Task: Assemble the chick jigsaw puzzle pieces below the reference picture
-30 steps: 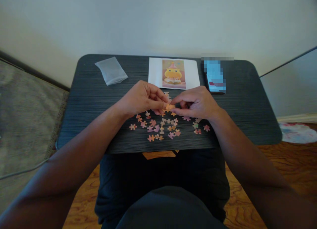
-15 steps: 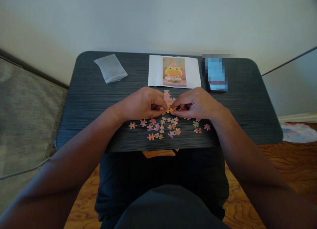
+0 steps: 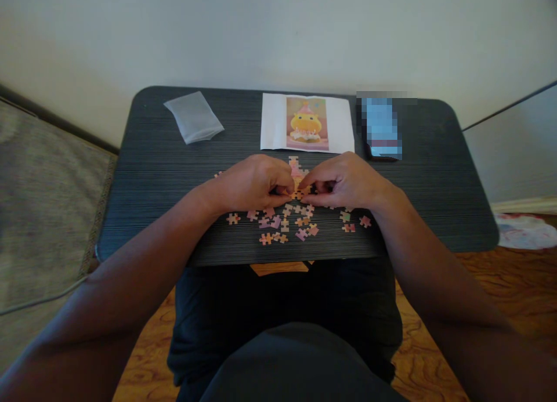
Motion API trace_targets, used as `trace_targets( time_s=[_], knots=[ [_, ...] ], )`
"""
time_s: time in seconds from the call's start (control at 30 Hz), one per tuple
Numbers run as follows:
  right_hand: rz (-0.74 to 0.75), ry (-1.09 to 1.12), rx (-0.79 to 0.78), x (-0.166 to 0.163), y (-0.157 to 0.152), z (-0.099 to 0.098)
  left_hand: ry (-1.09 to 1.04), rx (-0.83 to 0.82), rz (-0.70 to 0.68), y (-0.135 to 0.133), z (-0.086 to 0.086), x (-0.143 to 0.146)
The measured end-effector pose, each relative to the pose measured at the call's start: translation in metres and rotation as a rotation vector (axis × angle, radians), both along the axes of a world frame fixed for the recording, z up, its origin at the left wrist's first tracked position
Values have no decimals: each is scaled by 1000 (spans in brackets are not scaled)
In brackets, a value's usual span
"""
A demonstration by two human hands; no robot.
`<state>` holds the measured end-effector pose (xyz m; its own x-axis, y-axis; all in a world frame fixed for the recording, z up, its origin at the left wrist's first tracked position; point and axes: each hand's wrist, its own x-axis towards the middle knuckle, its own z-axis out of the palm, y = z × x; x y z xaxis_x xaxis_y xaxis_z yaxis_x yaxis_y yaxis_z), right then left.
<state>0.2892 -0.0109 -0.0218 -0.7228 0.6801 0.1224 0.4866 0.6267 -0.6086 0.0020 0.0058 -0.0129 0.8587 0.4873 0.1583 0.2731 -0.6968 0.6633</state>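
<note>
Between my two hands lies a joined patch of jigsaw puzzle (image 3: 296, 173), pink toward the top and orange lower down. My left hand (image 3: 265, 181) is closed at the patch's left edge, thumb and fingers pinched on an orange puzzle piece. From the other side my right hand (image 3: 342, 181) pinches at the patch's lower right, its fingertips on the orange pieces there. Parts of the patch are hidden under both hands. Nearer the table's front edge lie several loose puzzle pieces (image 3: 301, 234) in pink, purple, orange and green.
A white sheet with a printed picture (image 3: 307, 123) of a yellow character in a pink hat lies behind the puzzle. To its left is a clear plastic bag (image 3: 194, 118); to its right, a blurred-out phone-like object (image 3: 382, 129). The dark table (image 3: 148, 158) stands against a wall.
The view has shifted very slightly. My left fingers have curled in a little more at the patch's left edge; my right hand has stayed nearly still.
</note>
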Motion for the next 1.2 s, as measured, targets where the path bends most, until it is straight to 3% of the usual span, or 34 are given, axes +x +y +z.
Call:
trace_targets(
  time_s=[1.2],
  knots=[
    [-32,-71,-27,-3,0,1,44,112,20,0,-5,2]
  ],
)
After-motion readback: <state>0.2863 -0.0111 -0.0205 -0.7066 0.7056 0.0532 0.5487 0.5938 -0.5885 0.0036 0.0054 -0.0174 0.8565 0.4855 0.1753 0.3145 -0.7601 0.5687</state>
